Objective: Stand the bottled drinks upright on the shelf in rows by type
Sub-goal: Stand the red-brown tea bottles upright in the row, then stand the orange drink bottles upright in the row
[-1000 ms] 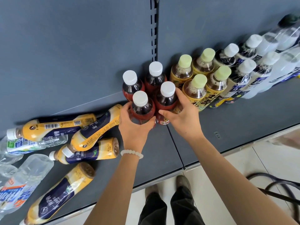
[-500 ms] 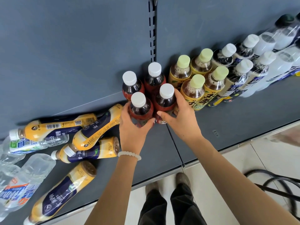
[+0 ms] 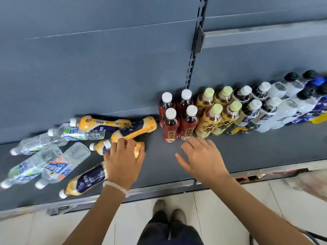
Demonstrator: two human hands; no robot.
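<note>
Left hand (image 3: 123, 161) curls over lying yellow milk-drink bottle (image 3: 120, 147) on shelf (image 3: 247, 151); right hand (image 3: 201, 156) spread, empty. Grip mid-body, tip cap-up, stand left of red tea bottles (image 3: 178, 119).

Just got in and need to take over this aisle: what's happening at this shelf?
A person is sorting bottled drinks on the shelf. Four red-label bottles and other types stand upright in rows to the right. The left hand grips a lying yellow bottle from the heap of toppled yellow and clear water bottles. The right hand hovers open, holding nothing.
</note>
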